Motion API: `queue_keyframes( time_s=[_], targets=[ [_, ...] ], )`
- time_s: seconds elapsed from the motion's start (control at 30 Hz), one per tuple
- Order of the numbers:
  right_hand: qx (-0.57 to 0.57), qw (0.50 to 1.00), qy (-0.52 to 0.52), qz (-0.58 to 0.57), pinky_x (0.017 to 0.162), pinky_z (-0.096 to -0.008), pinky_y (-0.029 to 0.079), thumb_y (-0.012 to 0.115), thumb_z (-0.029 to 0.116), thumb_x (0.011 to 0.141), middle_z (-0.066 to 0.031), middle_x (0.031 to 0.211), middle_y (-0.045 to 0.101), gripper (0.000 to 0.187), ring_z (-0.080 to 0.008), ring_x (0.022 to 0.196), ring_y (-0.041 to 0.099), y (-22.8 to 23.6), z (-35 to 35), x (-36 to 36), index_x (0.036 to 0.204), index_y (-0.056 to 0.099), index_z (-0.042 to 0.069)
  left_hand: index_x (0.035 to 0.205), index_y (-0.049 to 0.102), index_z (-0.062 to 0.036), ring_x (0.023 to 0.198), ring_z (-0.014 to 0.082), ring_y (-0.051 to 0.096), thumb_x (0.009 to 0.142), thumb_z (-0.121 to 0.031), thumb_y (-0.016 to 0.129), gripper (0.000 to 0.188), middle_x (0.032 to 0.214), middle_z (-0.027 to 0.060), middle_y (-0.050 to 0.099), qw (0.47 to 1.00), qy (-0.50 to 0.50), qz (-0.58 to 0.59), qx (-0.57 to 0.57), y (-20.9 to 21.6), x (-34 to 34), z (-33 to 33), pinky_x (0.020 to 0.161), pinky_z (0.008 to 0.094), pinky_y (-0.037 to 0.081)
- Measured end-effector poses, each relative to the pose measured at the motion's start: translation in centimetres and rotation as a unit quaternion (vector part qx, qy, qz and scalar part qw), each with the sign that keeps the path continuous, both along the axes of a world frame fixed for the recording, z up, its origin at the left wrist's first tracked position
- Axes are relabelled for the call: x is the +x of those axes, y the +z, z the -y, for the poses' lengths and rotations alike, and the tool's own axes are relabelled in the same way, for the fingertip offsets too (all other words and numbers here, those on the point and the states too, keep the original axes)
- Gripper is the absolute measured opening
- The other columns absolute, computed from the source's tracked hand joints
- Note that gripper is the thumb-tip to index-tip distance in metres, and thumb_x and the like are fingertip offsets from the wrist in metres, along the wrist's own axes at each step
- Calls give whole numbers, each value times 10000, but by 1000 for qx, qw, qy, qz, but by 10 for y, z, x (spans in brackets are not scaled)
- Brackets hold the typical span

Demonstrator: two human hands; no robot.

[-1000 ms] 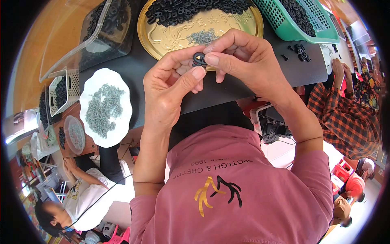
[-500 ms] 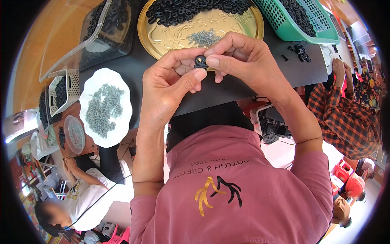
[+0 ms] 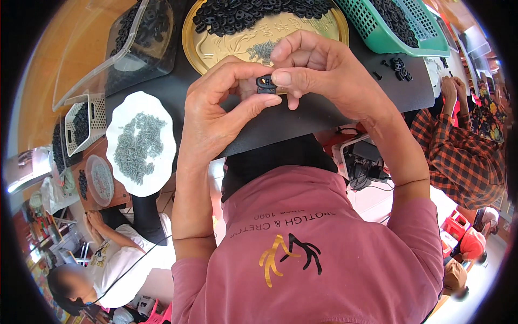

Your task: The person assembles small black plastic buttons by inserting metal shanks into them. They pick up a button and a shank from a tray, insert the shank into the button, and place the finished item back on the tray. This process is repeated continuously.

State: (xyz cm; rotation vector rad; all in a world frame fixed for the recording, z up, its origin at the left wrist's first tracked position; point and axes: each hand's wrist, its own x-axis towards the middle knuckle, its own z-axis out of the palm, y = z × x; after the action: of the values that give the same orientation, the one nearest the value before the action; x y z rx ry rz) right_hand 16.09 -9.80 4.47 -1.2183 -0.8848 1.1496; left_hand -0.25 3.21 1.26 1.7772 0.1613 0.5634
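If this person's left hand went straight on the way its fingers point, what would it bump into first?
Past the small black part it holds, the left hand would probably meet the right hand first, likely at its thumb, though depth is hard to judge here.

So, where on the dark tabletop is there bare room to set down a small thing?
Bare dark tabletop shows on the right, between the small black parts and the near edge. A narrower strip lies between the white plate and the left hand. It is crowded on the gold tray, whose far side is heaped with black pieces.
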Motion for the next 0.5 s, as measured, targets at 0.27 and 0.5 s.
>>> queue_keyframes(
  time_s=[0.27,0.5],
  targets=[
    [-71,993,-21,89,513,-205,435,653,358,904,-8,713,581,347,-71,553,529,2,2,-3,863,651,14,1076,635,16,839,98,573,754,78,732,342,956,41,602,1000,15,18,12,-1,-1,1,740,230,468],
    [-69,994,-8,84,508,-210,422,624,329,929,2,712,564,318,-76,546,527,2,3,-10,844,650,24,1049,653,19,757,97,534,718,73,749,350,899,42,589,995,20,32,88,4,-1,-1,682,228,449]
  ],
)
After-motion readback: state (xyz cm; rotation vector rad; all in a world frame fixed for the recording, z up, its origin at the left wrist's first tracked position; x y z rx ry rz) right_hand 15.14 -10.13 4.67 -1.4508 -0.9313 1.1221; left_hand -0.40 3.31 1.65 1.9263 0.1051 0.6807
